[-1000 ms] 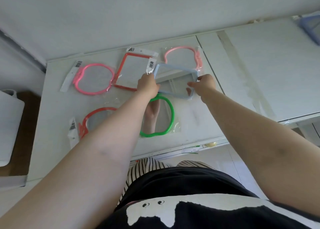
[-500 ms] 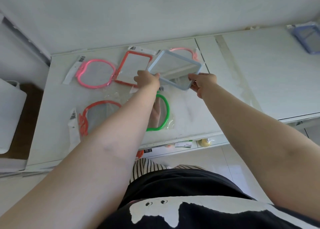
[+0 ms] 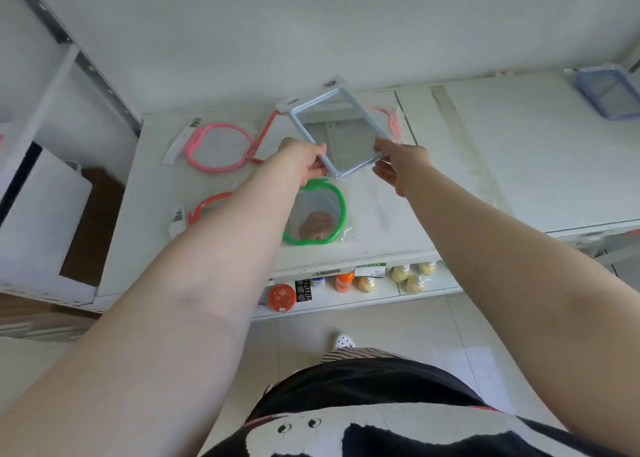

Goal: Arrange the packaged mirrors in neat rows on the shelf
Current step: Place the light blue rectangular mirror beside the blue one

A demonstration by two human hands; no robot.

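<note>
I hold a light-blue rectangular packaged mirror (image 3: 341, 134) tilted up above the white shelf (image 3: 381, 221). My left hand (image 3: 301, 160) grips its near-left edge and my right hand (image 3: 398, 164) grips its near-right corner. On the shelf lie a pink apple-shaped mirror (image 3: 218, 148), a red rectangular mirror (image 3: 265, 134) mostly hidden behind the blue one, a salmon-pink mirror (image 3: 389, 121) at the back right, a green apple-shaped mirror (image 3: 317, 214) and a red apple-shaped mirror (image 3: 207, 205) partly under my left arm.
A second shelf section (image 3: 536, 159) lies to the right with a dark-blue framed mirror (image 3: 609, 91) at its far corner. Below the shelf edge a lower shelf holds small bottles (image 3: 412, 276) and an orange round box (image 3: 282, 297). A white bin (image 3: 38, 221) stands at the left.
Both hands have lifted the light-blue mirror off the shelf and tilted it upright, further toward the back. The view has shifted downward, revealing the lower shelf and floor.
</note>
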